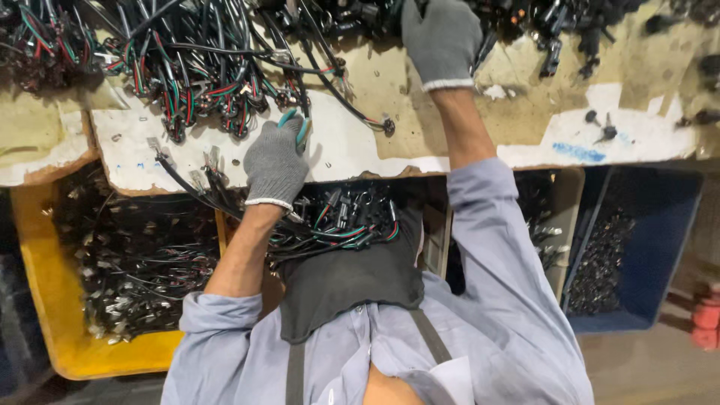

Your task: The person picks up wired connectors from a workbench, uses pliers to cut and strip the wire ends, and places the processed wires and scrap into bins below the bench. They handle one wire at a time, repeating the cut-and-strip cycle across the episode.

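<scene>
My left hand (276, 161), in a grey knit glove, is closed around a teal-handled cutting tool (294, 126) on the worn white bench top (341, 146). Just beyond it lies a tangle of black, red and green wire harnesses (187, 67). My right hand (441, 37), also in a grey glove, reaches to the far edge of the bench and presses down into a heap of black connectors and cables (540, 26). Its fingers are hidden in the heap, so what they hold does not show. A bundle of wires (341, 225) lies in my lap on a dark apron.
A yellow crate (52, 315) full of wire pieces stands below the bench at the left. A blue crate (660, 247) with small dark parts stands at the right, with a tan bin (566, 217) between. Loose black connectors (604, 127) lie on the bench. A red object (706, 315) sits on the floor.
</scene>
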A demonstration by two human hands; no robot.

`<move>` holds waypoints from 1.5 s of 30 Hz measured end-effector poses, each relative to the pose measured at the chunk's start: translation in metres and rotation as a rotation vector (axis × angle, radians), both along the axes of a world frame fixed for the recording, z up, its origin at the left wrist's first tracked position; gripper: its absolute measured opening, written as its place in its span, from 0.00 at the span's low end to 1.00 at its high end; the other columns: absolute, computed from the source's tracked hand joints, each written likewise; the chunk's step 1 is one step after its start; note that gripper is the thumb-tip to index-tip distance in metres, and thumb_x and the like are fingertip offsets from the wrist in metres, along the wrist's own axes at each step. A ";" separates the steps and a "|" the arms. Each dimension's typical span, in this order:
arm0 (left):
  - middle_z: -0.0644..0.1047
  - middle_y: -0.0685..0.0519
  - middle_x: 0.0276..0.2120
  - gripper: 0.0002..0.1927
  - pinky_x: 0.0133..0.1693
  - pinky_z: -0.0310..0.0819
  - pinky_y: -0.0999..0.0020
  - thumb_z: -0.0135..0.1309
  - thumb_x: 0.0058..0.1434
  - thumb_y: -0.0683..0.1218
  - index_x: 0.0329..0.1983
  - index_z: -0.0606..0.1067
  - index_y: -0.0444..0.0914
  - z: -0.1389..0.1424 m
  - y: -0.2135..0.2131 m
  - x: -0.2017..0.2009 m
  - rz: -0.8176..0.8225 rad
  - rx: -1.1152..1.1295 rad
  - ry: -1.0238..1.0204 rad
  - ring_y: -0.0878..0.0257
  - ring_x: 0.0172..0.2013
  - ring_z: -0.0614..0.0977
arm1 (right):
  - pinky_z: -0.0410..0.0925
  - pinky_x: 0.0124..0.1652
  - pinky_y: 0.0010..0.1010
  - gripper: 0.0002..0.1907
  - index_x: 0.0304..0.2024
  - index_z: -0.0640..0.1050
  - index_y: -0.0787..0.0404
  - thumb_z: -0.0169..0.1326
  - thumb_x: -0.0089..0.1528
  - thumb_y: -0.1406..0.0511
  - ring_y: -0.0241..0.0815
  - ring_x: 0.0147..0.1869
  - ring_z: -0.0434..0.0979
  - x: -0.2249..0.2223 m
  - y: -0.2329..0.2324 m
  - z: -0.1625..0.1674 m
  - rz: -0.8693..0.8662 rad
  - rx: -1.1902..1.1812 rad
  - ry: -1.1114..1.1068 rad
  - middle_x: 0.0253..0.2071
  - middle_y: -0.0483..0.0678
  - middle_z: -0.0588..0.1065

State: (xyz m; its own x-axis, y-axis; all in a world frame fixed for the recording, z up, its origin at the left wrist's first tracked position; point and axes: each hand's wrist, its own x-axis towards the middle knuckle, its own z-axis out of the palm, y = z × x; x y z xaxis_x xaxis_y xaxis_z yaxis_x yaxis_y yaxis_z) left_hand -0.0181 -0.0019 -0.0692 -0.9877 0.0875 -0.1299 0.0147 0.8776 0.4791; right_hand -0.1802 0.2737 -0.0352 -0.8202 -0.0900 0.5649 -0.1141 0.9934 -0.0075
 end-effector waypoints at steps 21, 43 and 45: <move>0.79 0.48 0.36 0.23 0.33 0.81 0.68 0.60 0.53 0.32 0.55 0.78 0.27 0.126 -0.044 0.022 0.371 1.568 -0.255 0.62 0.31 0.82 | 0.68 0.34 0.34 0.22 0.53 0.69 0.60 0.66 0.63 0.65 0.44 0.33 0.73 0.116 -0.059 0.024 0.686 -0.723 -0.407 0.35 0.47 0.72; 0.81 0.47 0.41 0.16 0.40 0.78 0.67 0.63 0.60 0.40 0.52 0.82 0.33 0.151 -0.010 0.019 -0.283 0.889 0.247 0.60 0.38 0.83 | 0.69 0.41 0.42 0.27 0.47 0.79 0.60 0.60 0.64 0.44 0.55 0.38 0.77 0.166 -0.057 0.066 1.006 -0.584 -0.617 0.37 0.51 0.77; 0.78 0.47 0.35 0.08 0.31 0.72 0.66 0.61 0.64 0.40 0.44 0.82 0.32 0.158 -0.018 0.028 -0.013 1.108 0.139 0.61 0.29 0.78 | 0.67 0.36 0.43 0.23 0.40 0.77 0.59 0.61 0.63 0.46 0.55 0.34 0.76 0.166 -0.058 0.063 1.032 -0.564 -0.571 0.32 0.50 0.75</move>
State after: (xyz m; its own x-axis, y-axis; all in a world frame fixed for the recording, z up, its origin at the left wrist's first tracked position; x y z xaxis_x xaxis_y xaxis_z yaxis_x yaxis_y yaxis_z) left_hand 0.0100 -0.0200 0.0888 -0.9857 0.0964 0.1381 0.1354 -0.0342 0.9902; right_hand -0.0139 0.2153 0.0279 -0.6509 -0.6842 0.3289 -0.6591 0.2944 -0.6921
